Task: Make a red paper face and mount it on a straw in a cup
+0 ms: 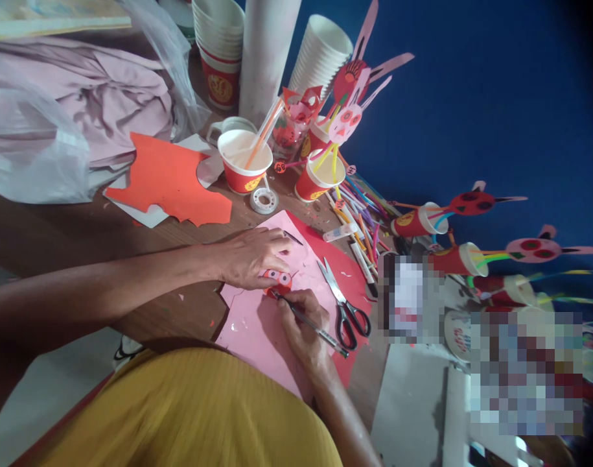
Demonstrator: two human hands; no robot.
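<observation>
My right hand [306,327] is closed around a pen [332,342] with a clear barrel. The pen's tip touches a small orange paper face [284,285] with two pink eyes with dark centres. Bent over the same piece, my left hand [250,256] presses its edge down with thumb and fingers. Underneath lies a pink paper sheet [252,331] with a jagged edge, partly over a red sheet [347,275]. A small dark pointed strip [293,238] shows by my left fingertips; its kind is unclear. Black-handled scissors [342,305] lie with their blades apart, right of my right hand.
Cut orange paper [172,185] lies at the left. Behind are a paper cup [245,162] with straws, a tape roll [264,200] and a cup [320,175] bearing a paper rabbit face. A glue stick [339,232], markers and several loose straws lie along the blue wall [471,110].
</observation>
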